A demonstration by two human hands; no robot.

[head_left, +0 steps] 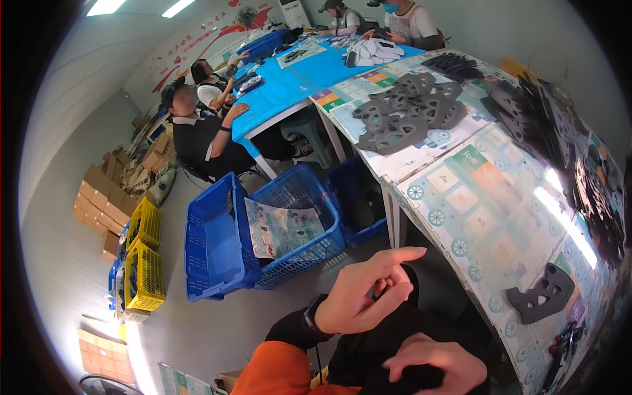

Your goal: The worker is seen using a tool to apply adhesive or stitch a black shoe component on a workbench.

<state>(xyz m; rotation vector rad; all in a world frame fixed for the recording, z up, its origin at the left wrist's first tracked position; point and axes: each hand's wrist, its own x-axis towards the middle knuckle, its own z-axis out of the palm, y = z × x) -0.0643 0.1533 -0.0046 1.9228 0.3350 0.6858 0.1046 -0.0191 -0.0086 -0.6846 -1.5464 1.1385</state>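
Observation:
My left hand hovers over my lap beside the table's near edge, its index finger stretched out and the others partly curled, holding nothing. Lower and to the right is my right hand, palm turned inward, fingers loosely bent and the thumb apart, with nothing seen in it. Both hands are off the table. A curved dark grey foam piece with cut-out holes lies alone on the patterned tabletop, to the right of my hands. Near it rests a hand tool with dark and red handles.
Similar grey pieces are heaped farther up the table. Black pieces pile along its right side. Blue crates stand on the floor at left, yellow crates beyond. Several people sit around a blue-covered table bearing white gloves.

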